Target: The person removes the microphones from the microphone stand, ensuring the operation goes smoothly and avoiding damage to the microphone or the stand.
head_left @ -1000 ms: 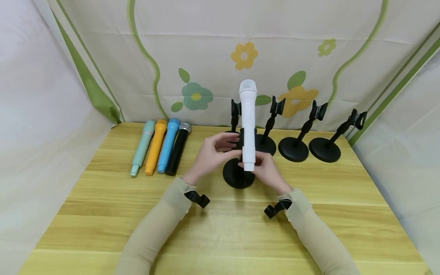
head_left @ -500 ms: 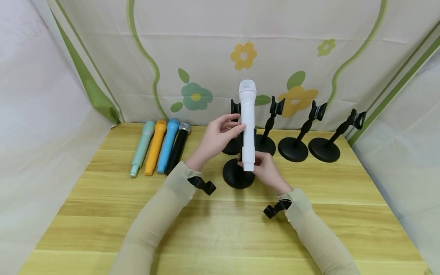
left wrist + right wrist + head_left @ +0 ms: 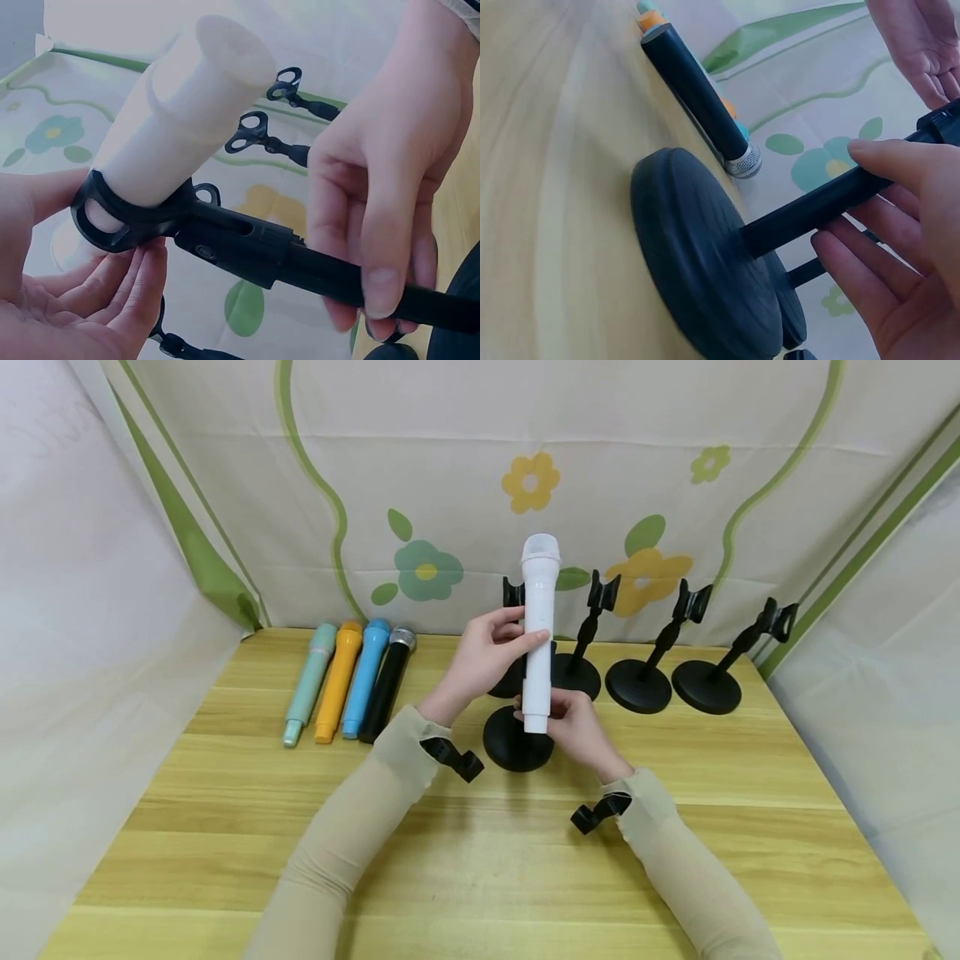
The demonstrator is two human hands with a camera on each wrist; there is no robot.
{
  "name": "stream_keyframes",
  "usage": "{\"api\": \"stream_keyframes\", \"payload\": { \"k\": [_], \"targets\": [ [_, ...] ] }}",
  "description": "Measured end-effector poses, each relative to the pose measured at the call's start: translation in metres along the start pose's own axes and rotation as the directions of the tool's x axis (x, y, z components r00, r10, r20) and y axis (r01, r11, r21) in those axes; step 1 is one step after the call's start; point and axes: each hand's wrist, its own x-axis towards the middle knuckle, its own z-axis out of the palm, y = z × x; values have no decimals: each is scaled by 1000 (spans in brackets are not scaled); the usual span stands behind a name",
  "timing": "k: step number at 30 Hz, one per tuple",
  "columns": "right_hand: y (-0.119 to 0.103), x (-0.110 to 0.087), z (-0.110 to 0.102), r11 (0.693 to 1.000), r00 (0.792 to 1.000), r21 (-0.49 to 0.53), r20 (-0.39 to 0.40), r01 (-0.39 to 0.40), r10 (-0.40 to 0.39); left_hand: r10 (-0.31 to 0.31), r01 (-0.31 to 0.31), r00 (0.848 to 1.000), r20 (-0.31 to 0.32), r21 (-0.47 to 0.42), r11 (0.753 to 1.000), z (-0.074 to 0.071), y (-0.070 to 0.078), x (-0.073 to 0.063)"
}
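A white microphone (image 3: 538,593) stands upright on a black microphone stand (image 3: 517,747). In the left wrist view its body passes through the stand's round clip (image 3: 131,217). My left hand (image 3: 483,652) holds the microphone at mid-body, thumb across its front. Its fingers show just under the clip in the left wrist view. Lower down, my right hand (image 3: 573,727) grips the stand's black pole (image 3: 810,210) between thumb and fingers. The stand's round base rests on the wooden table, partly hidden by the microphone in the head view.
Left of the hands lie a pale green microphone (image 3: 309,685), an orange one (image 3: 340,681), a blue one (image 3: 367,677) and a black one (image 3: 387,685), side by side. Several black stands line the back, including one at far right (image 3: 708,687). A flowered curtain (image 3: 450,468) hangs behind.
My left hand has risen from beside the clip and moved right onto the microphone, its thumb now across the front. The right hand has stayed on the pole.
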Motion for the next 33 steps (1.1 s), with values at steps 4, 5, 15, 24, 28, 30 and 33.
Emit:
{"api": "stream_keyframes", "payload": {
  "k": [4, 5, 15, 24, 28, 30, 33],
  "targets": [
    [0, 4, 2, 999, 1000, 38, 18, 4, -5, -4, 3, 1000, -9, -26, 1000, 0, -2, 0],
    [0, 4, 2, 999, 1000, 44, 22, 4, -5, -4, 4, 1000, -13, -33, 999, 1, -2, 0],
    [-28, 2, 4, 1000, 999, 3, 51, 5, -5, -12, 7, 999, -51, -89, 996, 4, -2, 0],
    [-33, 1, 3, 1000, 998, -21, 66, 15, -14, -35, 29, 997, -62, -99, 995, 5, 0, 0],
    [-33, 2, 4, 999, 997, -36, 69, 26, -23, -42, 34, 996, -74, -107, 994, 6, 0, 0],
    [-33, 2, 3, 999, 997, -42, 70, 32, -29, -43, 34, 996, -79, -109, 994, 6, 0, 1],
    [-34, 2, 3, 998, 997, -43, 72, 35, -32, -41, 32, 996, -83, -111, 993, 6, -1, 1]
  ]
}}
